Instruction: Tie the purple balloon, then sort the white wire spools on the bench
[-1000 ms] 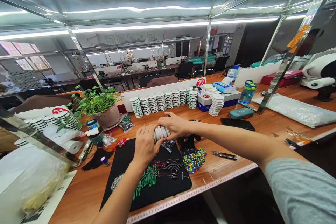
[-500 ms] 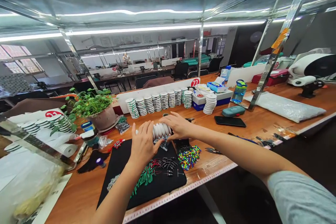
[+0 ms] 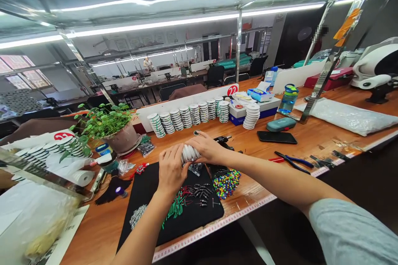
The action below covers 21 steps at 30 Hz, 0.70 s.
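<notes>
A stack of white spools (image 3: 189, 154) lies on its side between my two hands, above the back edge of a black mat (image 3: 149, 198). My left hand (image 3: 171, 167) wraps its left end, and my right hand (image 3: 207, 148) grips its right end from above. Under the hands is a small clear bag (image 3: 196, 169) of parts. Green pieces (image 3: 176, 207) and black parts with red leads (image 3: 202, 192) are spread on the mat, with silvery bits (image 3: 137, 215) at its left. Multicoloured beads (image 3: 226, 183) sit in a pile by its right edge.
Behind the hands stands a row of spool stacks (image 3: 185, 116). A potted plant (image 3: 120, 132) is at the left. Rightward are a blue box (image 3: 238, 116), a water bottle (image 3: 287, 101), a phone (image 3: 276, 137) and pliers (image 3: 295, 161). A metal post (image 3: 323, 78) rises at the right.
The camera view has shifted slightly. The spool stack is now held closer between my hands, tilted, with less of it showing. The pliers at the right are no longer covered by my right arm.
</notes>
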Each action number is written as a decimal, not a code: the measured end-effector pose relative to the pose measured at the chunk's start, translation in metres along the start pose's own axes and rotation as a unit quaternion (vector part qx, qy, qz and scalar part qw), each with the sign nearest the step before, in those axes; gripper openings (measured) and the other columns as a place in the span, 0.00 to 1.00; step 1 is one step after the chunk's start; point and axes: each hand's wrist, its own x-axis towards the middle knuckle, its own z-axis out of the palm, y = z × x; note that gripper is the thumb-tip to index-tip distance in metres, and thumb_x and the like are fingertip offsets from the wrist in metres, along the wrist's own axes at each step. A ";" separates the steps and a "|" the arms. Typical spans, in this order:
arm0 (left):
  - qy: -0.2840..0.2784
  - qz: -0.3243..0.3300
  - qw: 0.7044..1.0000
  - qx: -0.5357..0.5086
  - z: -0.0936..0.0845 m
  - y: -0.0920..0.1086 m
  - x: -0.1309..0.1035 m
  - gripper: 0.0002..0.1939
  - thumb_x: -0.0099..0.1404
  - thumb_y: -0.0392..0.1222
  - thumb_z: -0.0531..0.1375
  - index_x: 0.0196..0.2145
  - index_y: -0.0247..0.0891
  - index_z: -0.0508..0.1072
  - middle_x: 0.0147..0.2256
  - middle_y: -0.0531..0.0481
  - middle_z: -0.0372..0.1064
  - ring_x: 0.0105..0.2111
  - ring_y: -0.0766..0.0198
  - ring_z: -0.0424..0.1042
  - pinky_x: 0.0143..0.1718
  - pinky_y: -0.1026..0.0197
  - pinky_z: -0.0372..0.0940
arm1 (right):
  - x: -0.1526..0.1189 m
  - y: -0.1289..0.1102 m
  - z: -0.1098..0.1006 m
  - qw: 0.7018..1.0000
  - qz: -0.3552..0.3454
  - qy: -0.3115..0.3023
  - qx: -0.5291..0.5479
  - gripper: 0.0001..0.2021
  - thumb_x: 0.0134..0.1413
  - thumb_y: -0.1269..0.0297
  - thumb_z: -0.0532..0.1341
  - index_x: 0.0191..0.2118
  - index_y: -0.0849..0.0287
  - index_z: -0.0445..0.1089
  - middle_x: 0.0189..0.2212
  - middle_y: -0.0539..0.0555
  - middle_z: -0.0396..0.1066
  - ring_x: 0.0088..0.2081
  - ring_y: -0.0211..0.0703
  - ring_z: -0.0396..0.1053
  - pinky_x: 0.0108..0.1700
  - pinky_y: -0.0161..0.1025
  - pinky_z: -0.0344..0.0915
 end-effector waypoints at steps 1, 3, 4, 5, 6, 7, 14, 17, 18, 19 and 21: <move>0.000 0.001 1.000 0.001 0.000 0.000 0.000 0.29 0.61 0.39 0.68 0.57 0.29 0.67 0.53 0.35 0.72 0.52 0.45 0.70 0.54 0.45 0.59 | 0.000 -0.001 0.000 1.000 0.001 0.001 -0.002 0.32 0.48 0.58 0.73 0.56 0.64 0.64 0.49 0.64 0.73 0.53 0.56 0.70 0.65 0.60 0.50; -0.007 -0.001 1.000 0.005 0.000 0.001 0.001 0.29 0.62 0.39 0.67 0.58 0.29 0.66 0.53 0.35 0.72 0.52 0.44 0.70 0.54 0.45 0.60 | 0.000 -0.005 0.000 1.000 0.012 0.002 -0.005 0.32 0.49 0.59 0.73 0.57 0.63 0.63 0.50 0.64 0.73 0.53 0.57 0.69 0.65 0.61 0.51; -0.014 -0.004 1.000 0.009 0.000 0.001 0.002 0.29 0.62 0.39 0.67 0.58 0.29 0.66 0.54 0.35 0.72 0.52 0.44 0.70 0.54 0.45 0.60 | -0.001 -0.008 -0.001 1.000 0.021 0.002 -0.007 0.32 0.49 0.60 0.73 0.58 0.62 0.63 0.51 0.64 0.72 0.54 0.57 0.69 0.65 0.62 0.51; -0.023 -0.008 1.000 0.013 -0.001 0.001 0.003 0.29 0.61 0.40 0.67 0.58 0.28 0.66 0.54 0.34 0.72 0.53 0.44 0.70 0.55 0.44 0.60 | -0.001 -0.011 -0.002 1.000 0.029 0.004 -0.009 0.33 0.49 0.61 0.73 0.59 0.62 0.62 0.52 0.64 0.72 0.55 0.57 0.69 0.64 0.63 0.52; -0.032 -0.012 0.999 0.017 -0.002 0.002 0.003 0.30 0.61 0.40 0.67 0.58 0.27 0.66 0.54 0.34 0.71 0.53 0.44 0.70 0.57 0.44 0.60 | -0.003 -0.015 -0.004 0.999 0.036 0.008 -0.013 0.34 0.49 0.62 0.73 0.60 0.62 0.61 0.54 0.65 0.70 0.56 0.58 0.67 0.64 0.64 0.52; -0.039 -0.012 0.999 0.022 -0.004 0.003 0.002 0.31 0.61 0.40 0.67 0.59 0.27 0.65 0.55 0.33 0.71 0.54 0.43 0.69 0.59 0.43 0.58 | -0.005 -0.020 -0.006 0.999 0.041 0.015 -0.018 0.36 0.49 0.63 0.73 0.62 0.61 0.60 0.56 0.66 0.68 0.58 0.59 0.66 0.64 0.64 0.52; 0.105 -0.004 0.994 -0.013 -0.041 0.023 -0.028 0.30 0.66 0.41 0.64 0.62 0.35 0.61 0.61 0.31 0.61 0.63 0.43 0.59 0.63 0.35 0.55 | -0.083 -0.058 -0.018 0.980 0.082 0.174 -0.043 0.25 0.62 0.66 0.62 0.63 0.59 0.60 0.59 0.64 0.65 0.61 0.56 0.63 0.63 0.60 0.60; 0.238 -0.025 0.964 -0.114 -0.075 0.035 -0.033 0.13 0.65 0.33 0.63 0.48 0.39 0.72 0.51 0.40 0.69 0.53 0.52 0.69 0.56 0.45 0.64 | -0.134 -0.065 -0.014 0.959 0.130 0.249 -0.048 0.16 0.66 0.65 0.58 0.58 0.56 0.66 0.53 0.61 0.71 0.56 0.54 0.69 0.57 0.56 0.68; 0.284 -0.029 0.947 -0.145 -0.090 0.038 -0.033 0.09 0.64 0.31 0.63 0.43 0.39 0.73 0.47 0.42 0.70 0.49 0.54 0.71 0.53 0.48 0.66 | -0.148 -0.066 -0.015 0.951 0.149 0.265 -0.052 0.15 0.66 0.65 0.58 0.56 0.55 0.67 0.52 0.60 0.71 0.55 0.53 0.70 0.55 0.54 0.69; 0.329 -0.034 0.929 -0.168 -0.105 0.041 -0.033 0.07 0.64 0.30 0.62 0.39 0.39 0.73 0.43 0.45 0.70 0.45 0.57 0.71 0.50 0.50 0.67 | -0.159 -0.068 -0.019 0.943 0.168 0.281 -0.056 0.13 0.66 0.64 0.58 0.55 0.55 0.69 0.51 0.59 0.72 0.54 0.53 0.71 0.54 0.52 0.70; 0.399 -0.042 0.899 -0.176 -0.138 0.044 -0.035 0.04 0.64 0.33 0.62 0.35 0.40 0.72 0.39 0.47 0.70 0.41 0.58 0.72 0.48 0.48 0.68 | -0.176 -0.073 -0.038 0.924 0.202 0.318 -0.062 0.12 0.66 0.63 0.58 0.53 0.54 0.70 0.50 0.58 0.73 0.51 0.52 0.73 0.52 0.50 0.71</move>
